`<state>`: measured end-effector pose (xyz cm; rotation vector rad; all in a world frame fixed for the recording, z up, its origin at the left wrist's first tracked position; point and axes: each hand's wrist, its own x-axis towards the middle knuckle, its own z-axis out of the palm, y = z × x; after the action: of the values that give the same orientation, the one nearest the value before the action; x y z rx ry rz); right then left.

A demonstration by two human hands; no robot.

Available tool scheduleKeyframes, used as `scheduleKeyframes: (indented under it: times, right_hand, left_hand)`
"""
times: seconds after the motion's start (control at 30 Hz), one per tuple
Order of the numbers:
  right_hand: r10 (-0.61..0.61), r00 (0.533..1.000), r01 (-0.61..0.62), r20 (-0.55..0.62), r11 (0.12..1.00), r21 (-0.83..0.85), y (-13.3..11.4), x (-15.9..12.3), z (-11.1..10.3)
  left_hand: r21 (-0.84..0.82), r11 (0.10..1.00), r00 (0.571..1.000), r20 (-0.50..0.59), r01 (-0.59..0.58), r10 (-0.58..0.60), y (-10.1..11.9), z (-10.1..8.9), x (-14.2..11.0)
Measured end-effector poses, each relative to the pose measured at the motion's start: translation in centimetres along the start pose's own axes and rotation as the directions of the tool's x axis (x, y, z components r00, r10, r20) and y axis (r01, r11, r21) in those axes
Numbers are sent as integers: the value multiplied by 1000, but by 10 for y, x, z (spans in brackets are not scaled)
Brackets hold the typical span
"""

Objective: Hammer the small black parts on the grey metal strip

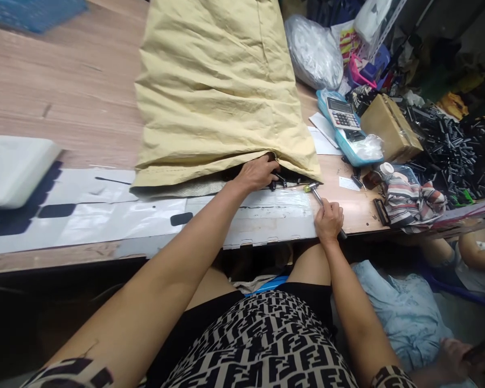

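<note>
A large yellow cloth sack (222, 102) lies on the table with its mouth facing me. My left hand (257, 173) is at that mouth, fingers curled under the raised edge of the cloth. Small black parts (282, 179) show by its fingertips; what the fingers hold is partly hidden in shadow. My right hand (328, 220) is closed round the handle of a small hammer (316, 193). The hammer's yellowish head rests near the right corner of the sack mouth, over the taped white sheet (272, 213) along the table edge.
On the left stands a white plastic container (20, 167). To the right are a blue basket (353, 153) with a calculator (341, 113), a cardboard box (390, 126), a striped cloth (412, 199) and a heap of black parts (448, 145). Another person (479, 253) sits at lower right.
</note>
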<state>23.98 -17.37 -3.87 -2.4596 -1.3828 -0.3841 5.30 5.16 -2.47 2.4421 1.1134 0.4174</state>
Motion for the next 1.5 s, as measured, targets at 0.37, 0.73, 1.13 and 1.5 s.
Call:
scheduleKeyframes:
  times: [0.37, 0.73, 1.13, 1.5]
  right_hand:
    - [0, 1000, 0, -17, 1000, 18, 1, 2, 1]
    - [11, 999, -10, -38, 1000, 28, 2, 4, 3]
    - [20, 1000, -20, 2, 961, 275, -2, 0, -24]
    - [-378, 921, 211, 93, 687, 696, -71, -51, -56]
  left_hand:
    - [-140, 979, 981, -149, -148, 127, 27, -5, -80]
    - [-303, 951, 984, -179, -59, 4, 0, 24, -124]
    - [-419, 908, 985, -165, -27, -46, -16, 27, -119]
    - [-456, 890, 971, -223, -29, -83, -13, 28, -118]
